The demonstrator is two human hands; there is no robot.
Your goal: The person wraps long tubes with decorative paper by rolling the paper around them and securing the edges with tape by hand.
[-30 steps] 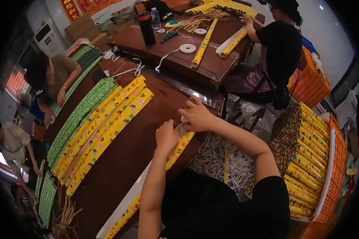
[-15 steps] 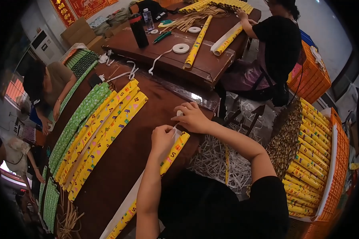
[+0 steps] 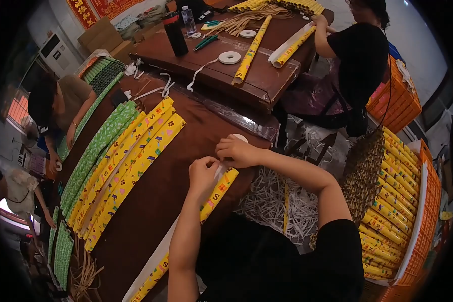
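Note:
A yellow patterned sheet of wrapping paper [image 3: 220,194], partly rolled into a tube with its white inside showing, lies slantwise along the near table edge. At its upper end my left hand [image 3: 202,173] is closed in a pinch, its fingertips on the white tape by the paper's edge. My right hand [image 3: 238,152] touches or nearly touches the left fingertips, its fingers bent together on the tape strip. Just beyond its knuckles shows a white tape roll [image 3: 240,137], partly covered by the hand. The strip between my fingers is mostly hidden.
Yellow sheets [image 3: 131,173] and green sheets [image 3: 98,151] lie stacked to the left. A second table [image 3: 156,50] holds a dark bottle [image 3: 175,35] and another tape roll [image 3: 230,58]. Co-workers sit left and across. An orange crate [image 3: 423,221] of yellow tubes stands right.
My right fingers have come down and closed beside my left fingertips. The tape roll, earlier between the right fingers, now shows beyond the knuckles. The left hand stays by the paper's end.

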